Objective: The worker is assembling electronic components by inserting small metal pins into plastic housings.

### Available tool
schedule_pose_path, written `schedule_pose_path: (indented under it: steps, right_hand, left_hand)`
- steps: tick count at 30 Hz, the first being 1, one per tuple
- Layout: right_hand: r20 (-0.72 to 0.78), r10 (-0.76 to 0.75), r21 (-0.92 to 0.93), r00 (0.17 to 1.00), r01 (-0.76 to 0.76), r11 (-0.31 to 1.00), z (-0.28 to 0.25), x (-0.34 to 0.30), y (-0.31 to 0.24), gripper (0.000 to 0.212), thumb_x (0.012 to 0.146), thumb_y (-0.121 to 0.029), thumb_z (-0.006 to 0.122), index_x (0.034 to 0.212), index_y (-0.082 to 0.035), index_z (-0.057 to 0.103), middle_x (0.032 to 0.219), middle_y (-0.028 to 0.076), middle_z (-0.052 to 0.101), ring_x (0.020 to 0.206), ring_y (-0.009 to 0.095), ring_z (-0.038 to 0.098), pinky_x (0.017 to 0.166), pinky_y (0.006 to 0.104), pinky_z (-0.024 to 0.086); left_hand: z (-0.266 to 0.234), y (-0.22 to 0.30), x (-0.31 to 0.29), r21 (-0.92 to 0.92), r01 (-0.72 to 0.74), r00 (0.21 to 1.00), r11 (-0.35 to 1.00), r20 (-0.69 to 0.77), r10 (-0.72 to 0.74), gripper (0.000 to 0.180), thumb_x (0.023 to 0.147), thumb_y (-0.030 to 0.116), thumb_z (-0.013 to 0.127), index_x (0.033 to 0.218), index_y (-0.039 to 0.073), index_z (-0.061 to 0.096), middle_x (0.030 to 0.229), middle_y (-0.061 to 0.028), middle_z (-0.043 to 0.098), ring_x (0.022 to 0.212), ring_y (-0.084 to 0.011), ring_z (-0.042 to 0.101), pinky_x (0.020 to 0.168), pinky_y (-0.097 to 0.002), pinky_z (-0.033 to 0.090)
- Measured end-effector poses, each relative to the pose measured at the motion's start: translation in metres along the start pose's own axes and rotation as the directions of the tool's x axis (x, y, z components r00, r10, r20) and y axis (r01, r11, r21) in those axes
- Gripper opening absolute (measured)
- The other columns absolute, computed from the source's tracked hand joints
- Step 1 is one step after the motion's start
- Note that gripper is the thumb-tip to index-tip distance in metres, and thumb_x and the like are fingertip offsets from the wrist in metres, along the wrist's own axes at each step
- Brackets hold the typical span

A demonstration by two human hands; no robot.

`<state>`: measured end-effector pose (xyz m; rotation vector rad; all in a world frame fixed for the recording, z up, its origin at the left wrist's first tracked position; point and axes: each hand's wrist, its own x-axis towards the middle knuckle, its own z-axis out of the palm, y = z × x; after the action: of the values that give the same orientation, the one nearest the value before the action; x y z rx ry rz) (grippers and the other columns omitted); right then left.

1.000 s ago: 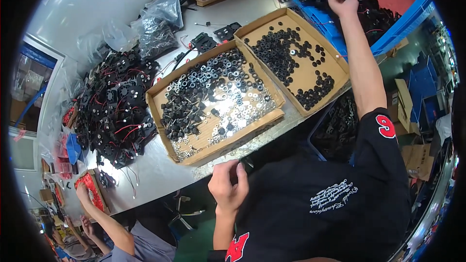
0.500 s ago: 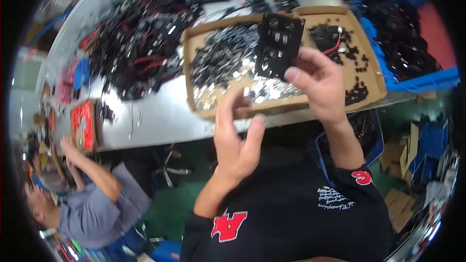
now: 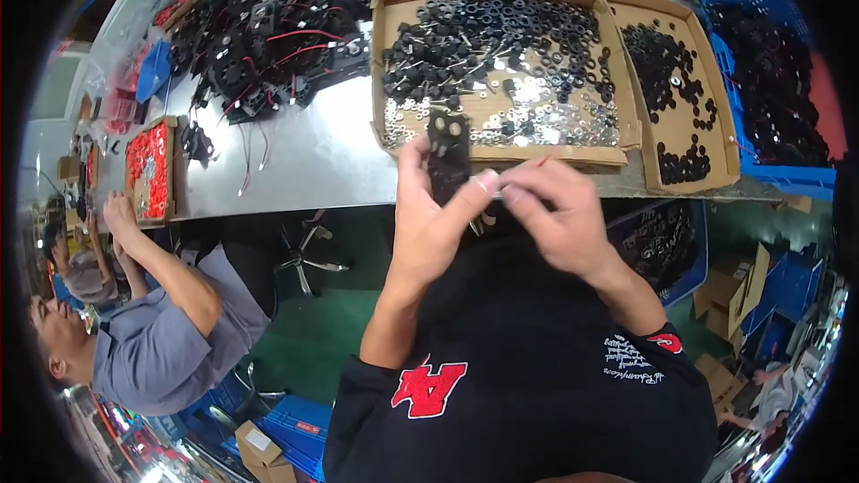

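Note:
My left hand (image 3: 428, 231) is closed around a black plastic plate (image 3: 449, 156) with round silvery spots, held upright at the near edge of the cardboard tray. The plate's lower part is hidden behind my left thumb. Close beside that thumb, my right hand (image 3: 562, 219) pinches a thin wire (image 3: 543, 161); a bit of red shows above the fingers and something whitish at the fingertips, too small to make out fully. Just beyond, the cardboard tray (image 3: 501, 154) holds black screws or knobs with metal shafts, black rings and silvery nuts.
A second cardboard tray (image 3: 669, 186) with small black rings adjoins at right, beside a blue crate (image 3: 787, 177) of black parts. Black fan-like parts with red wires (image 3: 268, 45) are heaped at left. A co-worker (image 3: 170, 322) sits left, near a box of red pieces (image 3: 148, 165).
The black plate has passed from my right hand to my left and come nearer to me. My right hand has moved down and left to pinch beside my left thumb.

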<state>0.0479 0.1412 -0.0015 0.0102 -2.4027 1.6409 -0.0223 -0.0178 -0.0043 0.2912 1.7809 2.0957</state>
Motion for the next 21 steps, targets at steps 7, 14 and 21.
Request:
schedule_pose_path:
  steps: [7,14,21]
  right_hand:
    - [0.149,0.250,0.155,0.957,-0.272,0.950,-0.029,0.001,-0.012,0.031,0.085,-0.016,0.070,0.112,-0.004,0.063,0.061,0.004,0.060,0.050,0.005,0.054,0.049,0.0211,0.041]
    - [-0.482,0.008,-0.686,0.876,-0.383,0.619,-0.141,0.048,0.050,0.023,0.086,-0.016,0.064,0.102,0.000,0.065,0.085,0.015,0.066,0.073,0.025,0.063,0.068,0.0330,0.050]
    - [-0.371,0.080,-0.457,0.925,-0.257,0.852,-0.133,0.050,0.044,0.020,0.084,-0.015,0.066,0.096,0.001,0.067,0.086,0.012,0.067,0.075,0.022,0.064,0.068,0.0315,0.050]
  left_hand:
    - [0.004,-0.004,-0.019,0.160,0.019,0.978,0.987,-0.210,0.015,0.057,0.081,0.003,0.071,0.129,0.000,0.041,0.085,0.0009,0.044,0.072,-0.0049,0.042,0.063,-0.0184,0.037]
    - [-0.003,0.002,-0.026,0.487,-0.104,0.982,0.867,-0.090,0.168,0.037,0.086,0.003,0.066,0.121,-0.003,0.054,0.115,-0.0109,0.058,0.099,-0.0176,0.057,0.087,-0.0275,0.045]
    - [-0.004,-0.011,-0.024,0.119,0.054,0.998,0.991,-0.018,-0.053,0.040,0.084,-0.005,0.059,0.124,-0.004,0.055,0.117,-0.0122,0.063,0.104,-0.0174,0.060,0.092,-0.0307,0.047]
